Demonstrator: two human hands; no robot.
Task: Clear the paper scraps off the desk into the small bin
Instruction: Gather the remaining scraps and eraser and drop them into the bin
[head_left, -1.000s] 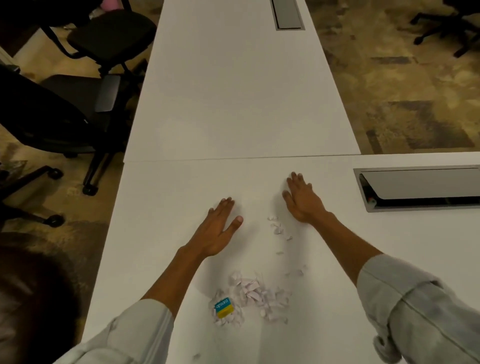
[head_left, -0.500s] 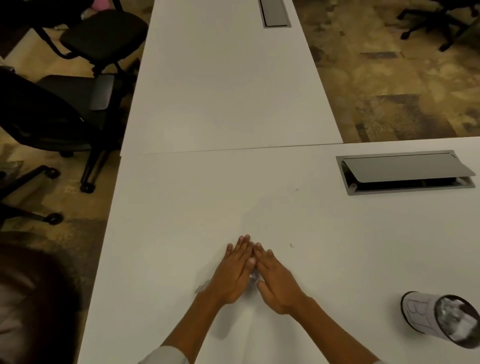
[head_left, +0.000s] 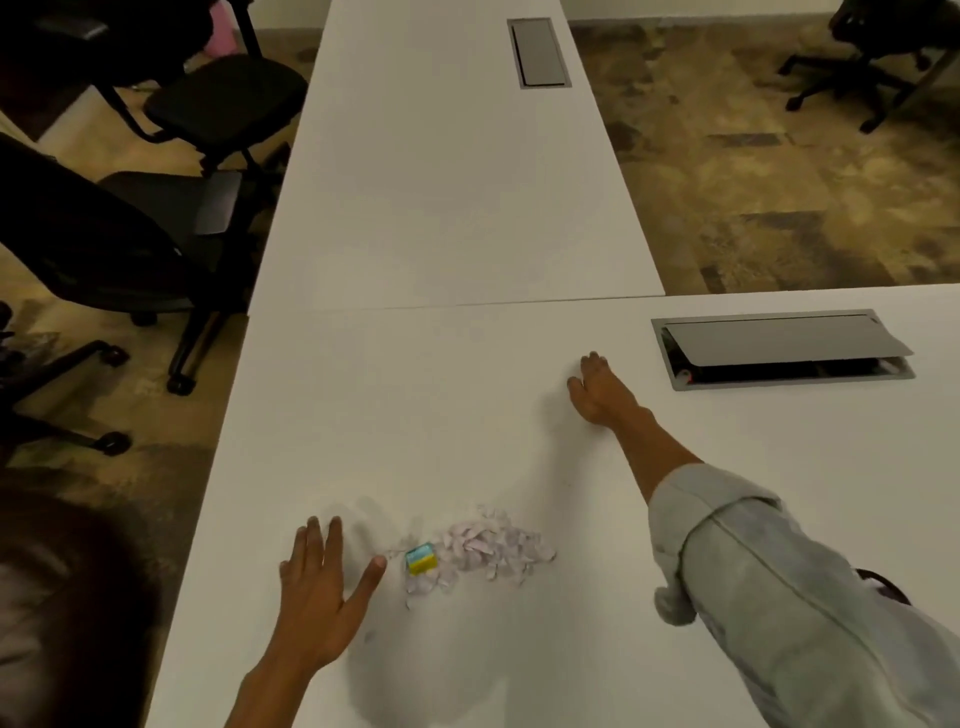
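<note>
A heap of pale lilac paper scraps lies on the white desk near its front edge. A small blue and yellow block sits at the heap's left end. My left hand lies flat on the desk just left of the heap, fingers apart, its thumb almost touching the block. My right hand rests palm down far up the desk to the right, well apart from the scraps and holding nothing. The small bin is out of view.
A grey cable hatch with its lid ajar sits in the desk right of my right hand. A second white desk with another hatch extends ahead. Black office chairs stand on the carpet to the left; one more chair far right.
Half a second ago both hands lay together, pressed side by side on the desk, with the bin at lower right. Now they are spread apart, the scrap heap shows, and the bin is gone from view.
</note>
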